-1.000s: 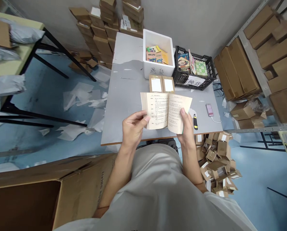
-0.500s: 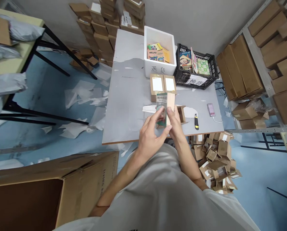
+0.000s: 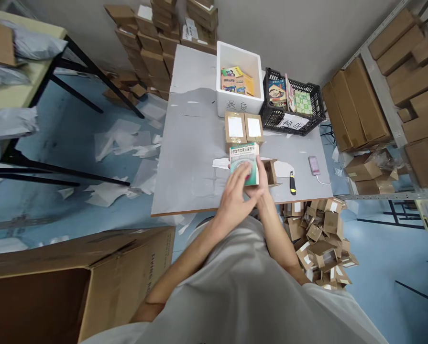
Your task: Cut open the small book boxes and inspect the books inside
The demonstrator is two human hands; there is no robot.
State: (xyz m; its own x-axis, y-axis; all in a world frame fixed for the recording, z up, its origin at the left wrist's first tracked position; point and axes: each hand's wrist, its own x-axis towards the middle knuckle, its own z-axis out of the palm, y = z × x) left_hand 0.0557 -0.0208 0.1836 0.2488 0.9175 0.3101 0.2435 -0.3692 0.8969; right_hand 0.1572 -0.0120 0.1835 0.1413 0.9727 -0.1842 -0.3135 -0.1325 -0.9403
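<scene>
Right hand (image 3: 262,185) grips the book (image 3: 244,151), nearside of the white bin (image 3: 239,99); left hand (image 3: 234,197) lies loosely over it: press lightly, support firmly!

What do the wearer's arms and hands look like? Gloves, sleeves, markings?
Left hand and right hand: no gloves visible. Forearms bare, no watch in sight. Left sleeve and right sleeve: short, loose, pale grey-white, plain, no markings visible.

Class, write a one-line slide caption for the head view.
Right hand holds a closed book, left hand laid across it, over a grey table.
</scene>
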